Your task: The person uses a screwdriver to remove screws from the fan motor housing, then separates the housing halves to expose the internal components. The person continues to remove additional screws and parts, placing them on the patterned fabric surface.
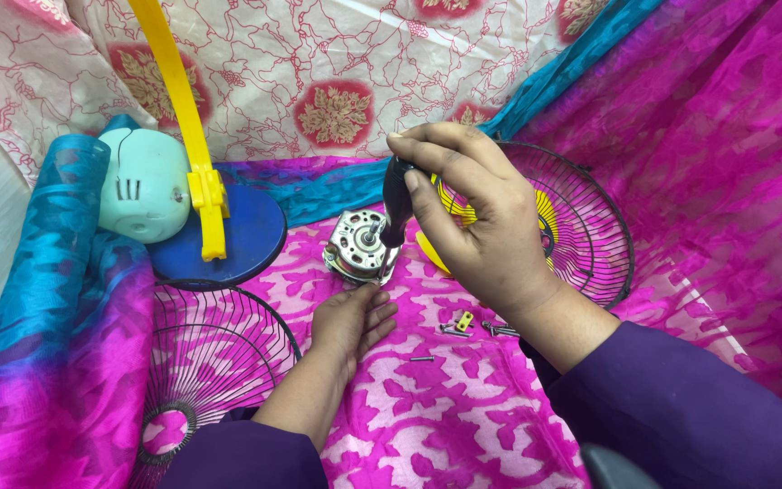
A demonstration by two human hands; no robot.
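Motor (359, 246) sits on the pink cloth (427, 407), roughly centre, shaft facing up and toward the person. Right hand (477, 213) is closed around a black screwdriver (397, 204), tip down at the motor's near edge. Left hand (350, 321) lies on the cloth just in front of the motor, fingers loosely curled, fingertips touching its lower rim; nothing gripped in it that I can see.

Loose screws (452, 329) and 1 small yellow clip (465, 320) lie on the cloth just right of the left hand, with 1 more screw (422, 359) nearer the person.

Behind the right hand: 1 black wire guard (590, 226) standing tilted, yellow blade (545, 213) partly showing through it. Second guard (214, 353) lies flat at lower left, beside the left forearm.

Left of the motor: round blue base (246, 235) with a yellow stand (187, 118) rising from it, and a pale green housing (142, 186) leaning against it. Blue cloth (56, 254) bunched at far left.
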